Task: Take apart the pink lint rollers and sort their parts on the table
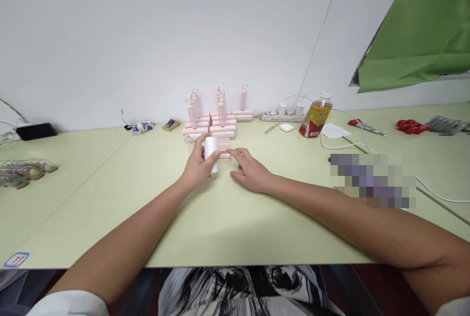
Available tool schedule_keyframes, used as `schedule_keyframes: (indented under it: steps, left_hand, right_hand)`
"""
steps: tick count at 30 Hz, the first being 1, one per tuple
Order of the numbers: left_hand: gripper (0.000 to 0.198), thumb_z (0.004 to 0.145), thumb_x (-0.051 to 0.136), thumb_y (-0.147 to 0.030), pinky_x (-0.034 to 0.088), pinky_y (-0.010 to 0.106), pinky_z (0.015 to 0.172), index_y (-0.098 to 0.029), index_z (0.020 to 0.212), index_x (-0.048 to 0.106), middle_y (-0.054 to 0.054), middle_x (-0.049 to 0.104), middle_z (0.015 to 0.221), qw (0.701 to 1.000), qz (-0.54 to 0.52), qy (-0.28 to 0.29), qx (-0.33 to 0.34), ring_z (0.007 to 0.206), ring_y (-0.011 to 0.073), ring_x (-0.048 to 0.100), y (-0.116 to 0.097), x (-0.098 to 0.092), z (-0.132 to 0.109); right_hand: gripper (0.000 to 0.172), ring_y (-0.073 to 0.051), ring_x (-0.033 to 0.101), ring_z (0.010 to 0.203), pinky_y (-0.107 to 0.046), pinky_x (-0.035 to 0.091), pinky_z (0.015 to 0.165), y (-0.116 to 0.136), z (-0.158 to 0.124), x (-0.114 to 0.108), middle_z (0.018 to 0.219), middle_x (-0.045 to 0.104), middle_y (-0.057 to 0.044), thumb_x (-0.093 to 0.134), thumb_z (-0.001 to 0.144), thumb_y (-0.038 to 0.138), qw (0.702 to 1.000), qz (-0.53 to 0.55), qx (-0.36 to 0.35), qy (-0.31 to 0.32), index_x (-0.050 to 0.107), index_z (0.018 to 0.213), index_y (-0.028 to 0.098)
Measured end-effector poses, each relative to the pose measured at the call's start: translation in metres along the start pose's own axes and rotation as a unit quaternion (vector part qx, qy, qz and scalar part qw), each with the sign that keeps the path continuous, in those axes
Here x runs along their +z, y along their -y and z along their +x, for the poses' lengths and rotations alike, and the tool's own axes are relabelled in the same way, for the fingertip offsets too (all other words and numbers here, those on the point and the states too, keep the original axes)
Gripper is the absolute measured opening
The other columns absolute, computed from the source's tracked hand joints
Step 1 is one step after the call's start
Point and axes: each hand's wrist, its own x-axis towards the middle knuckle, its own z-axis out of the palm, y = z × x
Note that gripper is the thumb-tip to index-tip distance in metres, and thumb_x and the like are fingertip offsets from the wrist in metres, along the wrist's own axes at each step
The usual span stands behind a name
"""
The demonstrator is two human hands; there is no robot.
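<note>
My left hand [198, 165] is closed round a smooth white roll [210, 148], held upright with the thumb across its front. Close by on the right, my right hand [253, 171] has its fingers apart and holds nothing. Its index fingertip reaches to a pale pink piece [224, 142] lying behind the roll; I cannot tell whether it touches. Behind both hands stand several pink lint rollers [222, 112] in rows, their looped handles pointing up and their long covers lying flat on the table. The left fingers partly hide the nearest one.
A drink bottle [315, 116] stands right of the rollers, by a power strip [282, 116], a white square item [287, 128] and a small screwdriver [271, 129]. White cables cross the right side. A coiled cable [139, 128] and a black phone-like slab [36, 132] lie left.
</note>
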Motion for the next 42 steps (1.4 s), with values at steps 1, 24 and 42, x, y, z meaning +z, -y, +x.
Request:
schedule_keyframes:
  steps: [1,24,42]
  left_hand:
    - [0.07,0.086,0.056,-0.05,0.047,0.022,0.047,-0.03,0.146,0.024,0.004,0.058,0.097,1.0,0.005,-0.002,0.004,0.064,0.0128,0.058,0.001,0.0,0.0]
    - [0.054,0.084,0.06,-0.046,0.031,0.017,0.032,-0.031,0.133,0.043,-0.002,0.051,0.076,0.983,-0.108,0.098,-0.107,0.045,0.0091,0.05,0.007,0.012,-0.003]
    - [0.055,0.08,0.065,-0.052,0.044,0.021,0.044,-0.029,0.126,0.045,-0.002,0.055,0.079,0.968,-0.164,0.147,-0.117,0.054,0.0112,0.055,-0.002,0.022,-0.014]
  right_hand:
    - [0.061,-0.023,0.058,0.097,-0.039,0.047,0.082,0.0,0.005,0.002,0.141,0.038,-0.015,0.054,0.086,0.027,0.999,-0.042,-0.005,0.002,0.035,0.145,0.025]
    - [0.011,-0.016,0.052,0.07,-0.026,0.036,0.067,-0.013,0.012,-0.001,0.078,0.061,-0.005,0.05,0.079,0.016,0.996,0.004,-0.068,-0.058,0.061,0.077,0.016]
    - [0.023,-0.008,0.023,0.042,-0.023,0.016,0.041,0.01,0.011,-0.011,0.048,0.027,0.007,0.046,0.082,0.035,0.899,0.357,0.252,0.027,0.04,0.066,0.021]
